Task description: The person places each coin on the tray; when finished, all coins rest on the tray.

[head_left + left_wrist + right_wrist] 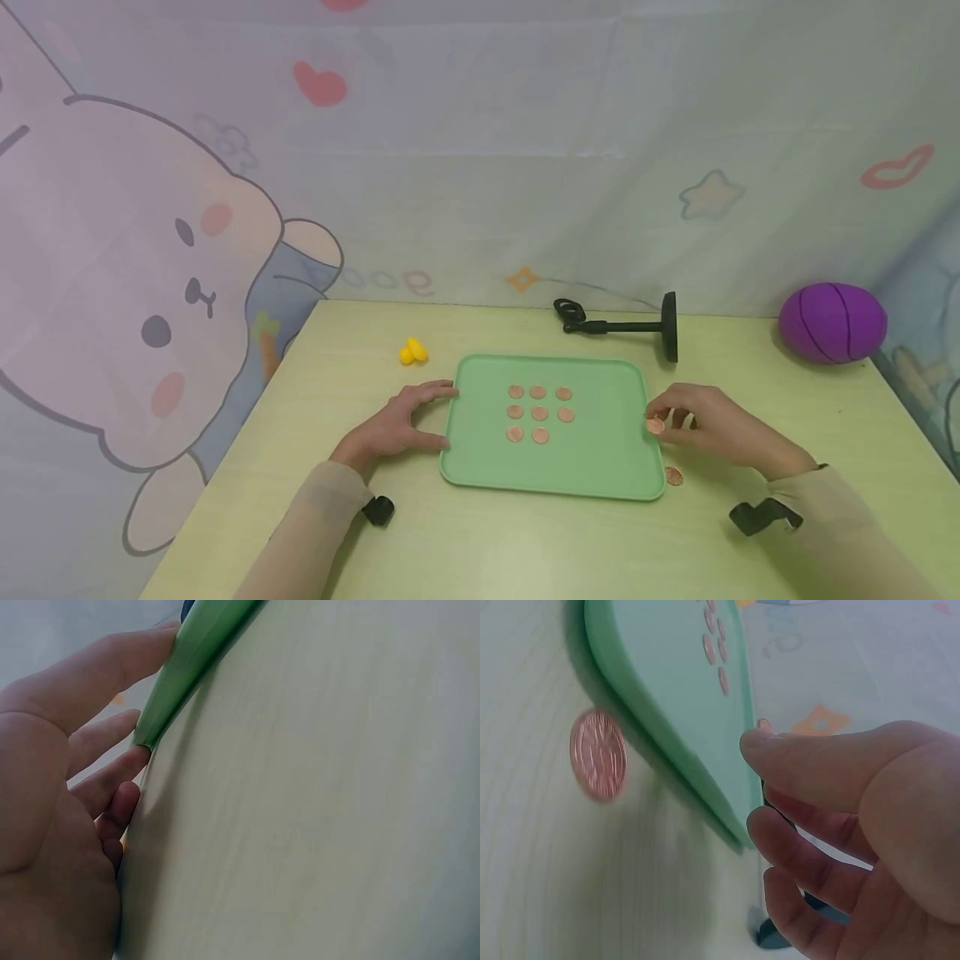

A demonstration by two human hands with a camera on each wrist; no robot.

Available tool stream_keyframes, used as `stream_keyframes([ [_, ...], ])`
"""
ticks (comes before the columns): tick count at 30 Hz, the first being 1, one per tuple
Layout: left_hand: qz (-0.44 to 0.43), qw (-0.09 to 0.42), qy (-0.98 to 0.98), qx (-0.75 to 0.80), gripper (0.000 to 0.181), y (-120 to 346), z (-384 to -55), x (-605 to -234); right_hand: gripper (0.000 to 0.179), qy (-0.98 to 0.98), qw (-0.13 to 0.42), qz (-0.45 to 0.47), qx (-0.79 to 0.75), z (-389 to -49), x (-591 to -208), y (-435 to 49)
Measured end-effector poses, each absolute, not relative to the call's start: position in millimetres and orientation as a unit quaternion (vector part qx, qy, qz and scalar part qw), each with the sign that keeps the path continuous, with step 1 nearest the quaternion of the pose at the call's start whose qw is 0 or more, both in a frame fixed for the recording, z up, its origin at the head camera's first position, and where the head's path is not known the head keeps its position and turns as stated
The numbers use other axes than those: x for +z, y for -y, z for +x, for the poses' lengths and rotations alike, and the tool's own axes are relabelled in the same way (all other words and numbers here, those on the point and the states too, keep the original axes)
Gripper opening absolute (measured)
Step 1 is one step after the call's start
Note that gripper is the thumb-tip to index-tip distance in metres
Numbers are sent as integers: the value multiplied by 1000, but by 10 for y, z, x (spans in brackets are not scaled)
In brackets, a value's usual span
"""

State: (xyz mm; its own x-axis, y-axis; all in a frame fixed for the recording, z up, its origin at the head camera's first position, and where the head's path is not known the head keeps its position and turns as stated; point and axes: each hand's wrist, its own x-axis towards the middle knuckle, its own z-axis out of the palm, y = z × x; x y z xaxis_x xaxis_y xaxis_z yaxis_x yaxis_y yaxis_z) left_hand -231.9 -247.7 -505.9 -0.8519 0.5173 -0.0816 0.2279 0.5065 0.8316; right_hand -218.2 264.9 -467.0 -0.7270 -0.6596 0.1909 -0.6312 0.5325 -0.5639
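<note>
Several copper-coloured coins (pixel 539 412) lie in neat rows on a green tray (pixel 600 467), the front row shorter than the two behind it. At the tray's right edge my right hand (pixel 705 423) pinches another coin (pixel 656 426) between thumb and fingers; in the right wrist view only a sliver of this coin (pixel 764 724) shows past the thumb. Just outside the tray's front right corner, one more coin (pixel 674 476) lies on the table. My left hand (pixel 390 423) rests at the tray's left edge, thumb and fingertips spread along the rim, as the left wrist view also shows.
Behind the tray's left corner sits a small yellow object (pixel 413 352). A black stand with a round base (pixel 670 327) lies on its side behind the tray. A purple ball (pixel 832 323) is at the table's back right corner, before a printed cloth backdrop (pixel 480 192).
</note>
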Motion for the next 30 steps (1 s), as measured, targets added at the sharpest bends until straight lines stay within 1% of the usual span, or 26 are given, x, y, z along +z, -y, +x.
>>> stream_keyframes([
  [6, 216, 164, -853, 445, 75, 2476, -2313, -5062, 12, -868, 61, -371, -326, -2217, -4720, -2425],
  [11, 219, 160, -855, 443, 75, 2473, -2320, -5060, 13, -872, 79, -365, -317, -2235, -4750, -2263],
  [18, 220, 152, -857, 440, 74, 2483, -2334, -5075, 13, -870, 76, -377, -307, -2230, -4799, -2054],
  [23, 220, 153, -857, 440, 74, 2487, -2338, -5089, 13, -877, 87, -369, -295, -2211, -4827, -1921],
  [30, 211, 157, -856, 445, 74, 2477, -2324, -5086, 12, -883, 64, -372, -277, -2227, -4844, -1776],
])
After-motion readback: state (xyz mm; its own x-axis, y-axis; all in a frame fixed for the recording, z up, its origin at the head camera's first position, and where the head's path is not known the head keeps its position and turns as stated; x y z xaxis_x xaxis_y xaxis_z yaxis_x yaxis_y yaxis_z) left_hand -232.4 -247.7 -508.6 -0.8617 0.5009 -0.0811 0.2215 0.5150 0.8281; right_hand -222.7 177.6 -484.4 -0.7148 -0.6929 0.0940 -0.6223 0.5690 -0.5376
